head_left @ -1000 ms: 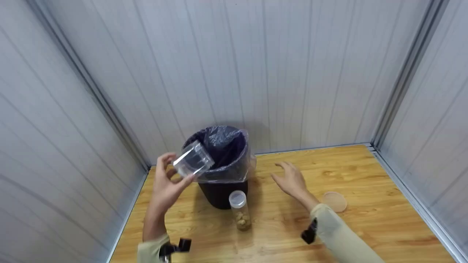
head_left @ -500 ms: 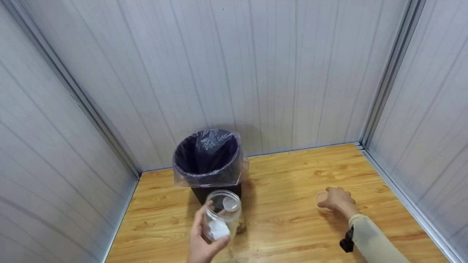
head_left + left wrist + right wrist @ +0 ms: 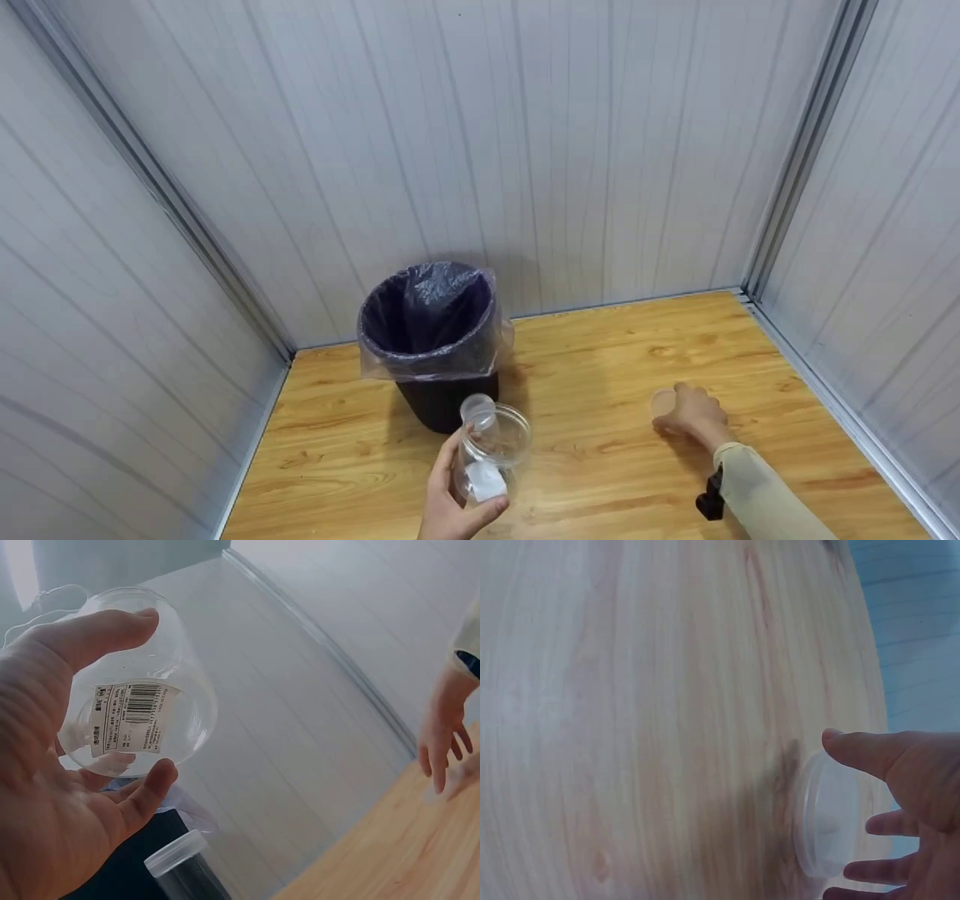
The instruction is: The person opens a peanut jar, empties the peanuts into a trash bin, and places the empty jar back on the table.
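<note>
My left hand (image 3: 450, 510) grips a clear plastic jar (image 3: 511, 442), its open mouth facing up towards the head camera. In the left wrist view a white barcode label (image 3: 133, 718) shows on the jar, with my thumb and fingers curled round its sides. Over on the right, my right hand (image 3: 697, 412) is at a clear round lid (image 3: 663, 403) lying on the wooden table. Its thumb and fingers are spread about the lid in the right wrist view, fingertips close to the rim.
A black trash bin (image 3: 442, 401) with a purple plastic liner (image 3: 420, 364) stands at the back left. A slim jar with a translucent cap (image 3: 176, 853) stands before it, mostly behind the held jar in the head view. Pale panelled walls (image 3: 570, 150) bound the table (image 3: 585, 375).
My left hand has brought the jar from beside the bin's mouth down and to the right, turning its opening up. My right hand has moved right to the lid.
</note>
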A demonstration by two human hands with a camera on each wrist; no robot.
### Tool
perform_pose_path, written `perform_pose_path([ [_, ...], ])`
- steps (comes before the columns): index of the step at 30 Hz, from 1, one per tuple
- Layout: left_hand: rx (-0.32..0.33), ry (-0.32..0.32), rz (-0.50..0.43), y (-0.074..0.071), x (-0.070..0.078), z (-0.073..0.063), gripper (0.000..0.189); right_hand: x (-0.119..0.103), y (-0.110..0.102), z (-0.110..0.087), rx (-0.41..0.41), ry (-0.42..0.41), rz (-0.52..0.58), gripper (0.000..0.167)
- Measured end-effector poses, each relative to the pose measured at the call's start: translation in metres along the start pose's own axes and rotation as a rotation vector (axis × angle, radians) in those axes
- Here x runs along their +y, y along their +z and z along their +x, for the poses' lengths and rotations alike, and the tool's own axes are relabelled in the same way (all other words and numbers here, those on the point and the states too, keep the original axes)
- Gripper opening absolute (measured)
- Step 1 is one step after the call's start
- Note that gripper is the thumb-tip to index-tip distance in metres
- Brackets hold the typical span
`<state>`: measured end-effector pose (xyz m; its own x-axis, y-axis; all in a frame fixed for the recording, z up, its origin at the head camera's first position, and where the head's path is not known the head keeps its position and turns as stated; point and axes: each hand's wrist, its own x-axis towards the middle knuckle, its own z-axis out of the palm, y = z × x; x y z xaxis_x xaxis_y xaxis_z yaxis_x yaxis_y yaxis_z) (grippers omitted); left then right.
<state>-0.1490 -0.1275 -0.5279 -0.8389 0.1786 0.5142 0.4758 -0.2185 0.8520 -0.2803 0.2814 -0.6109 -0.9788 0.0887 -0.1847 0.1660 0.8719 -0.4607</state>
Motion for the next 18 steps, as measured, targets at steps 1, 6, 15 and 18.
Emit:
perform_pose_path([
  [1,0.001,-0.007,0.007,0.001,-0.002,-0.001,0.089,0.000,0.002,0.000,0.006,-0.006,0.005,0.091],
  [6,0.026,-0.064,0.126,0.016,-0.020,-0.007,0.090,0.005,0.008,0.001,0.042,-0.011,0.014,0.089],
  [15,0.070,-0.247,0.445,0.066,-0.078,-0.026,0.085,0.013,0.018,0.001,0.113,0.008,0.031,0.091],
  [18,0.023,-0.248,0.455,0.076,-0.106,-0.025,0.081,0.011,0.021,0.002,0.120,0.024,0.038,0.094],
])
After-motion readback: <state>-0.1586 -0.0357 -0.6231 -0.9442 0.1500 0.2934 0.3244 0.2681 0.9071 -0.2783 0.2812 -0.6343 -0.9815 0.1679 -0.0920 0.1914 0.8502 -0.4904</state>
